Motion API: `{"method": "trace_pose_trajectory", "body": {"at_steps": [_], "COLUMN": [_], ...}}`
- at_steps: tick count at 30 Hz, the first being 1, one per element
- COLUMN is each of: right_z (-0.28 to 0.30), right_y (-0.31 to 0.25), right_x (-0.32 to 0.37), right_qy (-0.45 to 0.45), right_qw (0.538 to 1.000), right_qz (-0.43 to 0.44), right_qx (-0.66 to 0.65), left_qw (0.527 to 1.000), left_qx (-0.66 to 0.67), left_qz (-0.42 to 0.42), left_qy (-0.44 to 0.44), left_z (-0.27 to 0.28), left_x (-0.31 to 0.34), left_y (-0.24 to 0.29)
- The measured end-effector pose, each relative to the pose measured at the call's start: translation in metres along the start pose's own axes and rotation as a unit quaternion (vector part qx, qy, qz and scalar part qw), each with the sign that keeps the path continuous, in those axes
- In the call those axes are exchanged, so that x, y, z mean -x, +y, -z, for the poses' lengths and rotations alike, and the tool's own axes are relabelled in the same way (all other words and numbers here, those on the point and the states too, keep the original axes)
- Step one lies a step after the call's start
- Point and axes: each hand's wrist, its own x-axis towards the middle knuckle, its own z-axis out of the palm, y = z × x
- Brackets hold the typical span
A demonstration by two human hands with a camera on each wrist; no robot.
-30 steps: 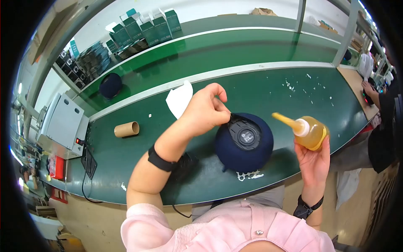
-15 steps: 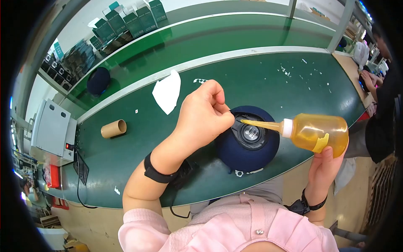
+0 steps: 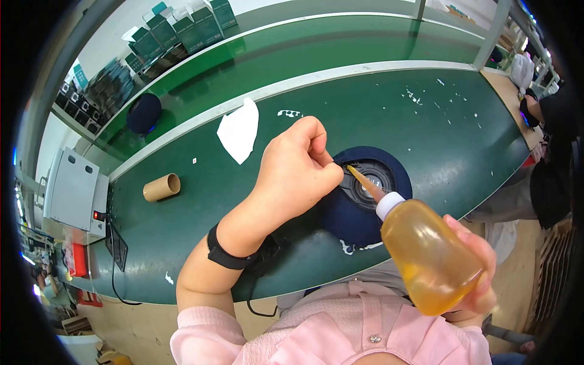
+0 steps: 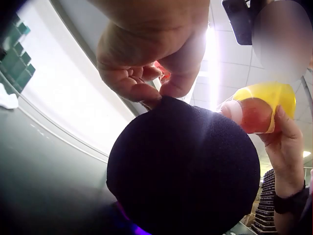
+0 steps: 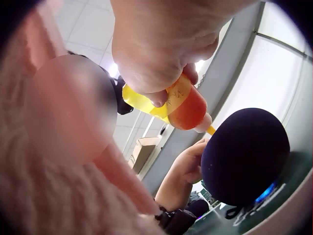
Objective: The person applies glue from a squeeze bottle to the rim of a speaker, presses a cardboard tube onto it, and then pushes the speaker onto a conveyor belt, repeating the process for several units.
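A round speaker (image 3: pixel 348 220) in navy fabric rests on the green bench, its black plastic base (image 3: pixel 350 193) facing up. At the base's left edge my left hand (image 3: pixel 291 169) pinches the fabric's edge between thumb and forefinger, pulling up a small peak, as the left wrist view shows of the speaker's cloth (image 4: pixel 183 166). My right hand (image 3: pixel 480 261) grips a squeeze bottle (image 3: pixel 429 255) of amber liquid, tilted with its long nozzle (image 3: pixel 363 181) pointing at the base. The nozzle's tip sits right beside my left fingertips. In the right wrist view, fingers wrap the bottle's yellow-taped body (image 5: pixel 188 107).
A cardboard tube (image 3: pixel 162 187) and a white paper piece (image 3: pixel 239 131) lie left on the bench. White scraps (image 3: pixel 413 97) are scattered at the back right. Another navy speaker (image 3: pixel 144 114) sits by the back ledge, near a grey machine (image 3: pixel 76 188). Another person works far right.
The bottle has swung from upright at the right to tilted over the speaker, its nozzle tip now at the base's left edge. My left hand keeps its pinch on the fabric.
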Motion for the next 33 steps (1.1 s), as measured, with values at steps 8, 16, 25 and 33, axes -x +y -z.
{"method": "trace_pose_trajectory", "body": {"at_steps": [8,16,25,33], "right_z": [0.002,0.007,0.031,0.019], "right_y": [-0.002,0.009,0.027,0.022], "right_x": [-0.007,-0.012,-0.002,-0.021], "right_qy": [-0.127,-0.028,0.119,0.032], "right_qw": [0.986,0.996,0.905,0.837], "right_qz": [0.068,0.04,0.204,0.384], "right_qx": [0.08,-0.075,0.354,0.389], "left_qw": [1.0,1.0,1.0,0.999], "left_qx": [0.009,0.014,0.001,-0.018], "left_qz": [-0.003,-0.015,0.0,-0.005], "left_qy": [0.002,-0.01,-0.004,-0.05], "left_z": [-0.006,-0.008,-0.008,-0.002], "left_x": [0.002,0.002,0.006,0.014], "left_y": [0.001,-0.004,-0.001,0.011]}}
